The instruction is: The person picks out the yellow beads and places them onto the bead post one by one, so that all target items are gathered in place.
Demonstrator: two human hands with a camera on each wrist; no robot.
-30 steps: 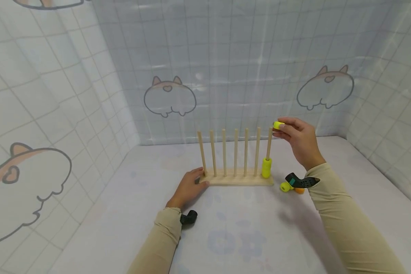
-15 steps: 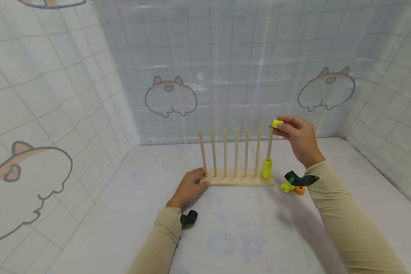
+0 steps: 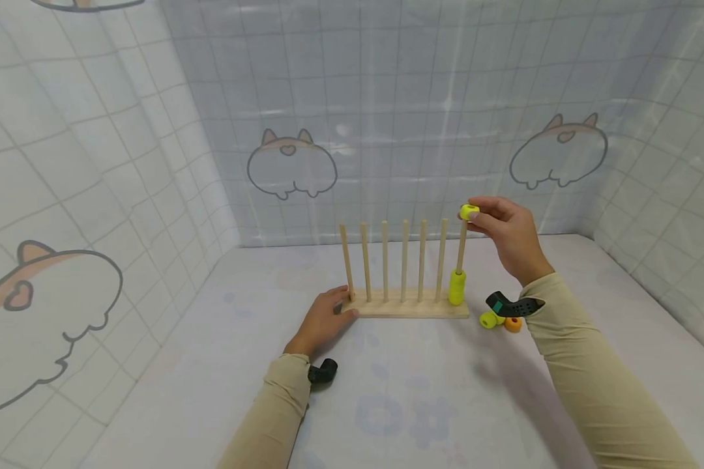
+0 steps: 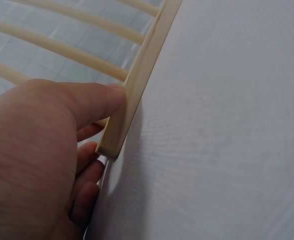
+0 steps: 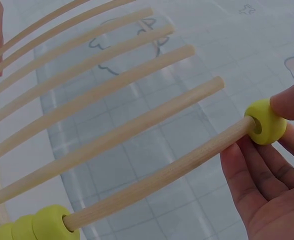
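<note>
My right hand (image 3: 513, 238) pinches a yellow bead (image 5: 270, 121) between thumb and fingers at the top of the rightmost peg (image 5: 162, 177). In the right wrist view the peg's tip is at the bead's hole, and other fingertips lie beside the peg. Several yellow beads (image 3: 457, 288) are stacked at the foot of that peg. The wooden peg rack (image 3: 407, 306) has a flat base with several upright pegs in a row, the others bare. My left hand (image 3: 324, 322) holds the base's left end, thumb on its near side (image 4: 129, 102) and fingers round behind.
Loose yellow beads (image 3: 489, 320) and an orange bead (image 3: 513, 324) lie on the white tabletop (image 3: 387, 378), right of the rack and under the right wrist. Behind the table hangs a grid-patterned sheet (image 3: 399, 130), with similar sheets at both sides.
My right hand has moved slightly left with the yellow bead, from beside the rightmost peg's tip to right over it. The left hand stays on the rack's base.
</note>
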